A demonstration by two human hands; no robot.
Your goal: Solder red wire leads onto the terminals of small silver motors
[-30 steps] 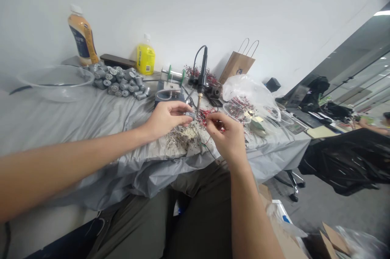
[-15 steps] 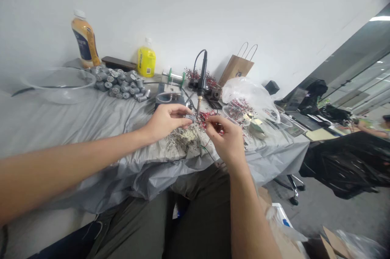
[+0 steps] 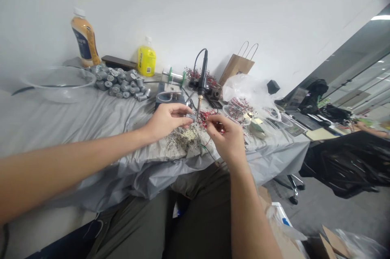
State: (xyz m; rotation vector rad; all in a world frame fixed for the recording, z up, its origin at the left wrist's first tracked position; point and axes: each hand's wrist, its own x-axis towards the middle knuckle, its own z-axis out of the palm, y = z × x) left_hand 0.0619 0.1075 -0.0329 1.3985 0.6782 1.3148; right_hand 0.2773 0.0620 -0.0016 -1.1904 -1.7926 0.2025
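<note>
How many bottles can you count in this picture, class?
2: the orange bottle behind the left end of the grey cylinder pile, and the yellow bottle behind its right end. Others may be hidden.

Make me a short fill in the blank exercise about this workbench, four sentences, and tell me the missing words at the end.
1. The left hand holds a small cylinder that is ____ in color.
2. The soldering iron points ____.
3. From the wearer's view, the cylinder pile lies to the ____ of the solder spool.
4. The orange bottle has a ____ cap.

Missing words: gray; downward; left; white.
</note>
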